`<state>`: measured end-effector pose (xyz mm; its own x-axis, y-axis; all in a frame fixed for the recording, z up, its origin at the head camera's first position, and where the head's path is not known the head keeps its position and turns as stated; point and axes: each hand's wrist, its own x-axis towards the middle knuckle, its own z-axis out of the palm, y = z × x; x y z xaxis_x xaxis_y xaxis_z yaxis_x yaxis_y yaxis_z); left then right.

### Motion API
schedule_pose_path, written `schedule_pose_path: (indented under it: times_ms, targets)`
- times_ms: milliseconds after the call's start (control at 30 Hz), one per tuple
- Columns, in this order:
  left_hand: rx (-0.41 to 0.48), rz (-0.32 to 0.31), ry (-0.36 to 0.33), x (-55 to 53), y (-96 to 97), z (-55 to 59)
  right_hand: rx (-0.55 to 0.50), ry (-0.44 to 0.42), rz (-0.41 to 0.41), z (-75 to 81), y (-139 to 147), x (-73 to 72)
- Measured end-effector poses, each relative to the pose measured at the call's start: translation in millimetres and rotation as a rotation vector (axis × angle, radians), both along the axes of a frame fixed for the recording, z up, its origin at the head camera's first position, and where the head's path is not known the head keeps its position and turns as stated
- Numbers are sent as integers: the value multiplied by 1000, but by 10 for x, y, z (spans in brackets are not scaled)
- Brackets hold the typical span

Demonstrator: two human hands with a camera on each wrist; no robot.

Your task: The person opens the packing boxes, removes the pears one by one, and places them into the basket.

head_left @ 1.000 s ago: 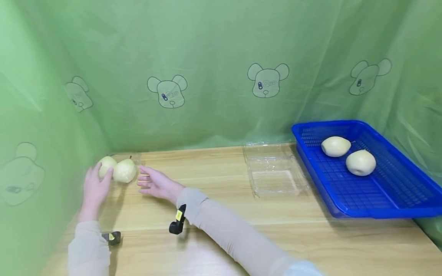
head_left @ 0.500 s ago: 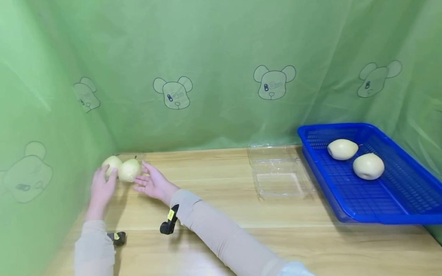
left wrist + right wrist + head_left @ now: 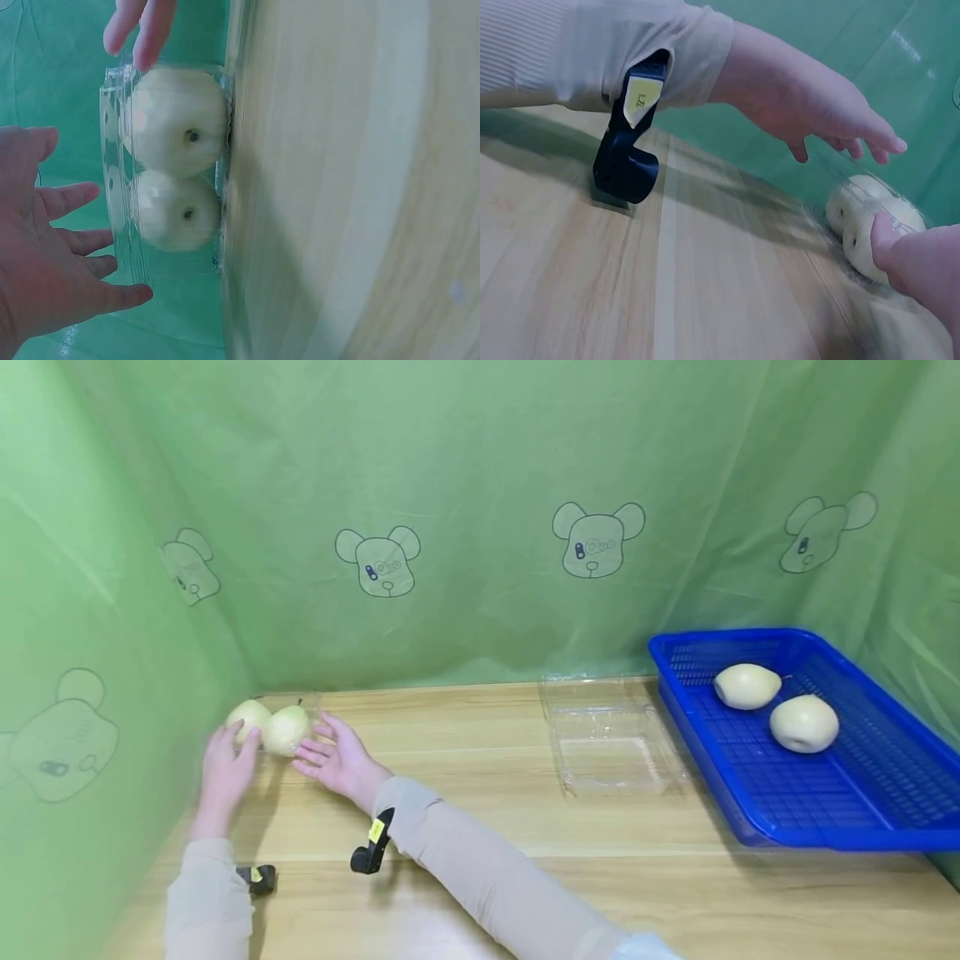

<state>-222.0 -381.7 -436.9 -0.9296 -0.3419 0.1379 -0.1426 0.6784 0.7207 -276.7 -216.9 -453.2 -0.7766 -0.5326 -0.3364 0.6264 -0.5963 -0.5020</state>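
In the head view, two pale yellow pears (image 3: 287, 731) sit side by side in a clear plastic box (image 3: 135, 259) at the table's back left corner. My left hand (image 3: 227, 768) is at the box's left side, fingers spread and extended, and looks to be touching it. At the opposite side, my right hand (image 3: 341, 762) has its palm toward the box, with its fingertips close against the wall. The left wrist view shows clear plastic over the pears. Whether the lid is fastened I cannot tell.
Another clear plastic box (image 3: 603, 758), lid raised, stands at the back of the wooden table (image 3: 465, 827). To its right is a blue basket (image 3: 701, 781) with two more pears (image 3: 804, 724) in it. Green cloth (image 3: 480, 627) walls in the table.
My right hand has moved left, closer to the box with the pears. The left hand stays at the box's left side. The head view has shifted slightly.
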Motion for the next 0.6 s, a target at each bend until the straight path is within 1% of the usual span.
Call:
schedule_pose_path:
  times_ms: [100, 233, 367, 600]
  targets:
    - [2, 3, 4, 6, 6, 0, -2, -14, -22, 11, 47, 27]
    - [28, 19, 40, 11, 6, -4, -2, -28, -52, 14, 128, 50]
    - [117, 53, 64, 22, -4, -1, -2, -41, -65, 0, 208, 53]
    - [250, 97, 73, 52, -11, 3, 6, -30, -47, -9, 306, 67]
